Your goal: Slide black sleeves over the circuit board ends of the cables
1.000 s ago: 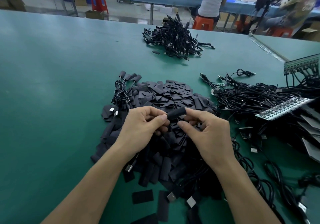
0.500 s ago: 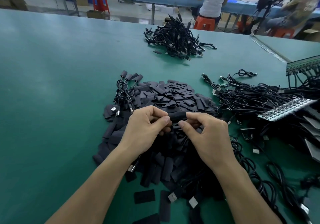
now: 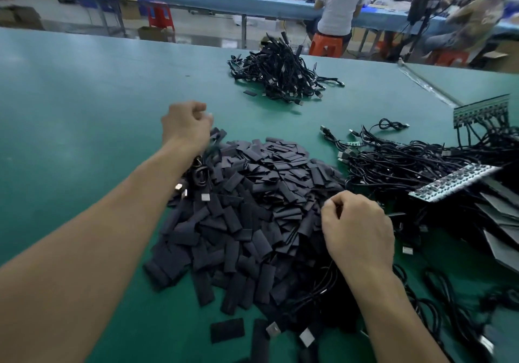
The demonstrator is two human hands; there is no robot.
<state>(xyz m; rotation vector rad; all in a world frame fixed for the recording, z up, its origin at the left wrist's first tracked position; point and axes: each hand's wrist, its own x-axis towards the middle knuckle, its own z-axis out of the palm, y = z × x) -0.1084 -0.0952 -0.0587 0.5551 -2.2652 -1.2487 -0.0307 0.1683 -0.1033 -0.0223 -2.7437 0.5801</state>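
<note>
A big heap of flat black sleeves (image 3: pixel 252 208) lies on the green table (image 3: pixel 84 110). My left hand (image 3: pixel 186 126) reaches out over the heap's far left corner, blurred, fingers curled; its palm side is hidden. Just below that wrist lie a few coiled cables with black sleeves on their ends (image 3: pixel 200 173). My right hand (image 3: pixel 356 230) hovers over the heap's right side, fingers curled with thumb against forefinger, nothing visible in it. A tangle of black cables (image 3: pixel 407 166) with small circuit board ends lies to the right.
Another pile of black cables (image 3: pixel 280 73) sits farther back on the table. Strips of circuit boards (image 3: pixel 455 183) and dark flat sheets (image 3: pixel 500 222) lie at the right edge. Loose sleeves and USB plugs (image 3: pixel 306 336) lie near me. People sit at a blue bench behind.
Both hands were together pinching one black sleeve on a cable. Now they are apart: the left has swung forward to the heap's far left corner, and the right stays low over the heap.
</note>
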